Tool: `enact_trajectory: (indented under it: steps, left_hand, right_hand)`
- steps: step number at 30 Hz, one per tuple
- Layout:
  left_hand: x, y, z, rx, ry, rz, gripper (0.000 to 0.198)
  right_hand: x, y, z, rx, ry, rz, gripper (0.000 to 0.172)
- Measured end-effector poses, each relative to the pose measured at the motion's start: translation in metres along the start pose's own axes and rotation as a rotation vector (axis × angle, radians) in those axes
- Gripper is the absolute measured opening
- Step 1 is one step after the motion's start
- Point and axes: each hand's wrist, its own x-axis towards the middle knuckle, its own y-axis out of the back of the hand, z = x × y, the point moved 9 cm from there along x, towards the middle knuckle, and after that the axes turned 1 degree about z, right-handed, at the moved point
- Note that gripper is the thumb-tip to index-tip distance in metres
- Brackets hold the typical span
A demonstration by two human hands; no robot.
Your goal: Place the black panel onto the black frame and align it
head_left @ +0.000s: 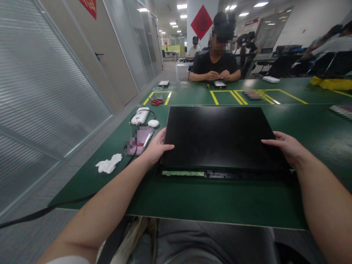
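Observation:
A flat black display panel (220, 137) lies before me over the green table, its dark glossy face up. My left hand (159, 147) grips the panel's left edge, thumb on the face and fingers tucked at the side. On the right edge, my right hand (288, 147) holds it the same way, its thumb resting over the face. Along the near side of the panel shows a narrow black frame strip (242, 175) with a green circuit board (183, 173) at its left part. What lies under the panel is hidden.
Left of the panel are a phone (140, 140), a white power bank (140, 116) with a cable, a white earbud case (153, 123) and a crumpled tissue (109, 163). Red-handled scissors (157, 102) lie farther back. Across the table (214, 205) sits a person (220, 55) handling something small.

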Motion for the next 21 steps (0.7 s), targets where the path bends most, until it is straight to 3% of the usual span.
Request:
enact_trajectory:
  steps: [5, 21]
  left_hand:
    - [0.0009, -0.001, 0.0018, 0.03, -0.034, -0.009, 0.081]
    - [0.0014, 0.0001, -0.0018, 0.051, -0.024, -0.022, 0.081]
  right_hand:
    - [0.0016, 0.0004, 0.0006, 0.004, 0.001, 0.009, 0.039]
    - [0.0012, 0.0003, -0.0033, 0.022, 0.062, 0.037, 0.044]
